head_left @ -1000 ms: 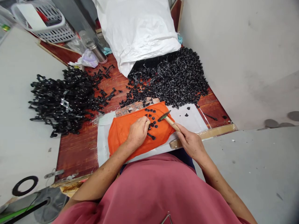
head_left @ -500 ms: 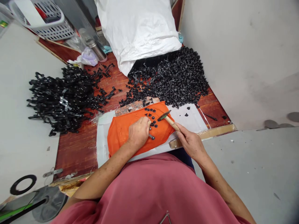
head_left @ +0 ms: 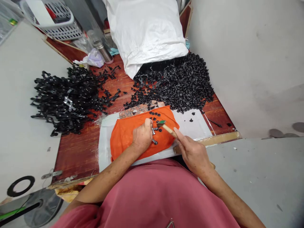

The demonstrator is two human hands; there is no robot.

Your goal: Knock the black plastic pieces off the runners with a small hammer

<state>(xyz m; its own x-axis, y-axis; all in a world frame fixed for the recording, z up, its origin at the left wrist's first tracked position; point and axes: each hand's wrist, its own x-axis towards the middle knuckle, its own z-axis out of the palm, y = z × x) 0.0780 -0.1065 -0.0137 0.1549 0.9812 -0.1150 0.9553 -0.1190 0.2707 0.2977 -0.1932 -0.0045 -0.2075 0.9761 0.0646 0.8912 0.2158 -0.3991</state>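
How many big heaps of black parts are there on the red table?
2. The left heap spreads over the left side of the table; the right heap lies before the white sack, beyond the orange cloth. More may be hidden under the sack.

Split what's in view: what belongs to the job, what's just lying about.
Belongs, likely: hammer, in the right hand; linked piece, at the left hand; orange cloth; heap of black studs; heap of linked pieces; white sack.
Lying about, seemingly: steel flask; plastic basket; black ring.
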